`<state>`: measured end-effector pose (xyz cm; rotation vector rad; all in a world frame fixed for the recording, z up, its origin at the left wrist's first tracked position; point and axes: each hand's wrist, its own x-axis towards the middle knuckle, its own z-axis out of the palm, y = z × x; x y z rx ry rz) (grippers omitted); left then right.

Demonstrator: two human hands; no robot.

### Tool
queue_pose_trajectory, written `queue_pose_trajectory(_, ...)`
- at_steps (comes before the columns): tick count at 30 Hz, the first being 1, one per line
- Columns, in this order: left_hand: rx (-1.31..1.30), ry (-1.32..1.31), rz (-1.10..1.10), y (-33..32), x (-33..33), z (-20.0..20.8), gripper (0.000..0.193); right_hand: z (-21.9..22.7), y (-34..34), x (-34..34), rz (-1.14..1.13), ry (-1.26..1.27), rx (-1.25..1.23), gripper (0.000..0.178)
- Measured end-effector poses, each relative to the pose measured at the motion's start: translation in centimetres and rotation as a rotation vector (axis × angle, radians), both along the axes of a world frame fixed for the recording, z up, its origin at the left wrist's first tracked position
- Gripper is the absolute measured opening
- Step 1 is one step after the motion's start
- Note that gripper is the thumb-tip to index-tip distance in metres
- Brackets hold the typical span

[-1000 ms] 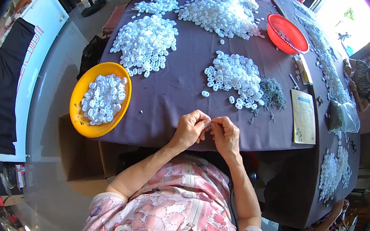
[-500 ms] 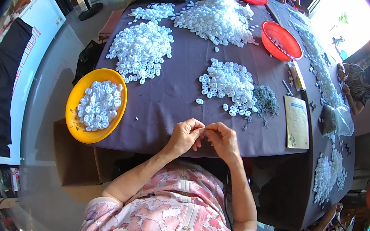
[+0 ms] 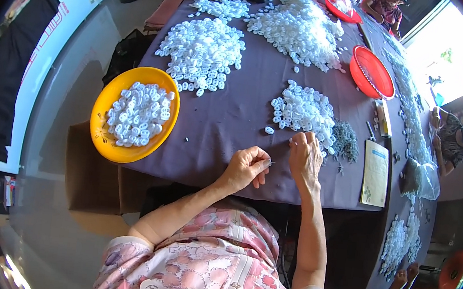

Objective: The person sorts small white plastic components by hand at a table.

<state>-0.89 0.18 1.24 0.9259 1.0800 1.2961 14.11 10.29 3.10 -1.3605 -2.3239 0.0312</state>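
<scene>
My hands are apart over the dark tablecloth point(image 3: 215, 137). My left hand point(image 3: 249, 169) pinches a tiny grey piece point(image 3: 272, 162) between thumb and forefinger, near the table's edge. My right hand point(image 3: 306, 157) reaches farther forward, its fingertips at the near side of the small pile of white two-hole ovals point(image 3: 305, 110); I cannot tell whether they grip one. Grey slivers point(image 3: 345, 142) lie heaped just right of that pile.
</scene>
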Motion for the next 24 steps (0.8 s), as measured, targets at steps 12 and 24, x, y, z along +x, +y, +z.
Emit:
queue_pose_trajectory(12,0.025,-0.013,0.011,0.2,0.2,-0.5,0.011,-1.2,0.4,0.2,0.126,-0.079,0.065,0.006)
queue_pose_trajectory(24,0.013,-0.005,0.006,0.2,0.2,-0.2,0.01,1.0,-0.3,0.4,0.271,0.16,-0.17,0.004)
